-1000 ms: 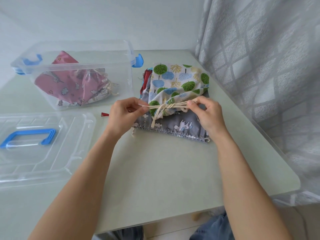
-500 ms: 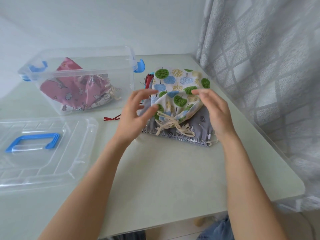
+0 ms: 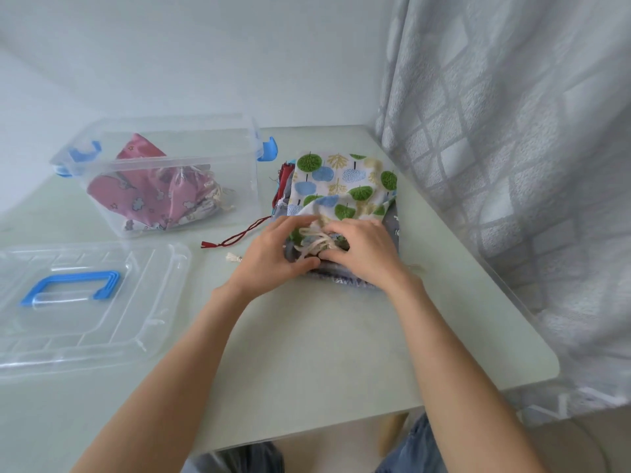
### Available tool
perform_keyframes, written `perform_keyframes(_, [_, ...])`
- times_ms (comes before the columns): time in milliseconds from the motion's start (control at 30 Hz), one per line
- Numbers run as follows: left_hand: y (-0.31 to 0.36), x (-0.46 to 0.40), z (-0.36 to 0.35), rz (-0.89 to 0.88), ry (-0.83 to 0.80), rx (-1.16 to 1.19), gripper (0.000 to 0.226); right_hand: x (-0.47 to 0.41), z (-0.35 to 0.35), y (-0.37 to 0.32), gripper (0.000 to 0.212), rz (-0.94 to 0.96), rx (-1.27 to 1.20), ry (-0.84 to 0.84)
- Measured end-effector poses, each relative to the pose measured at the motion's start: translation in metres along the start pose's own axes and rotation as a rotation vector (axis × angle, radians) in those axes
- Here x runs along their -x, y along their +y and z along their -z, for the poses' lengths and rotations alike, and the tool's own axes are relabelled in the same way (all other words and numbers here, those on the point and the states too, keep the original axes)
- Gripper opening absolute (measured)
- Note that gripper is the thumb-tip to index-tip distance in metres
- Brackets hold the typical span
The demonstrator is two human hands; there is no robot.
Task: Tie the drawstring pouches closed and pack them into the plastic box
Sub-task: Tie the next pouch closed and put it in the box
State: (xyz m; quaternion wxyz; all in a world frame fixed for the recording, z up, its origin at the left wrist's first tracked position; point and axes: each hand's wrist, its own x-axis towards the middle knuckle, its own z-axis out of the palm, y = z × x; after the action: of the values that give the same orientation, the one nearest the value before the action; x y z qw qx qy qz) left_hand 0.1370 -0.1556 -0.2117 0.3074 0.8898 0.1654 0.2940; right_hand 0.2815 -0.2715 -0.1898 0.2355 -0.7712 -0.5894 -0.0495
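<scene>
A tree-print drawstring pouch [image 3: 345, 180] lies on top of a pile of other pouches at the table's far right. Its gathered mouth and cream cord [image 3: 316, 241] sit between my hands. My left hand [image 3: 273, 256] and my right hand [image 3: 362, 250] both close around that gathered end, fingers curled on the fabric and cord. A grey pouch [image 3: 392, 227] lies directly under it. The clear plastic box [image 3: 164, 141] with blue latches stands at the far left and holds pink star-print pouches [image 3: 150, 196].
The box's clear lid [image 3: 85, 302] with a blue handle lies flat at the near left. A dark red cord [image 3: 239, 235] trails from the pile toward the box. A grey curtain [image 3: 512, 148] hangs along the table's right edge.
One second ago my hands pulled the cord ends apart. Then they let go and spread open over the pouch. Now both have closed in on its gathered end.
</scene>
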Motion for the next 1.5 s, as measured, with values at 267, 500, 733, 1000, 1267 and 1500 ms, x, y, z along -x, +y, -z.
perform_keyframes(267, [0.014,-0.027,0.008,0.074,0.047,0.086,0.08,-0.007,0.084,-0.005,0.024,-0.111,-0.627,0.103])
perform_keyframes(500, [0.015,-0.06,0.009,0.143,0.09,0.084,0.066,-0.043,0.093,0.031,0.036,-0.274,-0.618,0.105])
perform_keyframes(733, [0.0,-0.088,-0.004,0.465,-0.077,-0.337,0.09,-0.101,0.042,0.078,0.033,-0.253,-0.17,-0.214])
perform_keyframes(1000, [-0.015,-0.089,-0.013,0.516,-0.054,-0.49,0.091,-0.122,0.012,0.093,0.08,-0.245,-0.005,-0.427])
perform_keyframes(1267, [-0.011,-0.088,-0.005,0.468,0.0,-0.332,0.085,-0.128,0.011,0.098,0.041,-0.247,0.009,-0.349])
perform_keyframes(1500, [0.0,-0.084,0.002,0.45,0.044,-0.274,0.039,-0.101,0.051,0.073,0.061,-0.061,-0.128,-0.07])
